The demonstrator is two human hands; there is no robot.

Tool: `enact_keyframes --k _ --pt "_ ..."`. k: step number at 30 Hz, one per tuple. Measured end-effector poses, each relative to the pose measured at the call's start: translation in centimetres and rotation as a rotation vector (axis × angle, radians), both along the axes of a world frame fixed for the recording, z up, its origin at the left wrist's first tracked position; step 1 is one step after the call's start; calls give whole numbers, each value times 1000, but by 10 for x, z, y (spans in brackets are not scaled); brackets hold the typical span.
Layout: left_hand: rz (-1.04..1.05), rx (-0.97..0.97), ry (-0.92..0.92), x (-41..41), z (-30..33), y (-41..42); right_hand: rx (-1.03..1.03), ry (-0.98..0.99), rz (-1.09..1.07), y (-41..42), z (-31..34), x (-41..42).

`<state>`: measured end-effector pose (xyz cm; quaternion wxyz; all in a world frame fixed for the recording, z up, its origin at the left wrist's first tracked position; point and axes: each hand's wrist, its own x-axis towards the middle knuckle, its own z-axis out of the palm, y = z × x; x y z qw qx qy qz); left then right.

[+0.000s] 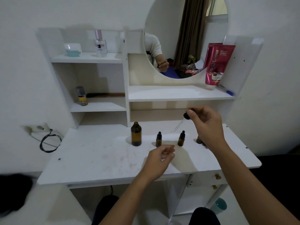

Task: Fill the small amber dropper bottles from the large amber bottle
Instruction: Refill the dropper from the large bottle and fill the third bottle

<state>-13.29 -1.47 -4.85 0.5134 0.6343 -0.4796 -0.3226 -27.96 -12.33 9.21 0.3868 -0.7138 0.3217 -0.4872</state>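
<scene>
Dropper (181, 122) pinched by its bulb in the right hand (209, 125) slants tip-down toward the open large amber bottle (136, 134), mid-desk near the back edge; left hand (159, 159), loosely curled and empty, hovers nearer.

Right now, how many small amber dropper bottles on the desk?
3: one right of the large amber bottle, one further right, one mostly hidden behind the right hand.

1. The large amber bottle (136, 134) is looking like glossy brown glass.
2. The dropper (181, 121) is showing a matt black rubbery bulb and a clear glassy tube.
3. The white table (97, 159) is looking smooth, painted, smudged.
4. The pink tube (216, 64) is shining like glossy plastic.
</scene>
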Motion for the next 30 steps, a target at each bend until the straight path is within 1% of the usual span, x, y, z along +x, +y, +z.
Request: enact_keyframes --k 5,9,14,18,22,26,30 --pt "161 -42 45 51 2 34 98 -107 122 16 3 39" --pt "313 -55 80 83 3 48 109 -160 178 21 10 68" --pt "506 -70 3 100 12 43 126 -178 225 21 14 97" --pt "508 -70 1 105 13 33 134 -198 224 17 16 113" --pt "449 -62 6 106 14 24 107 -137 236 17 10 124" --pt "439 -82 -23 105 12 22 114 -164 245 18 7 131" --pt "437 -65 -39 106 9 21 35 -88 259 21 9 133"
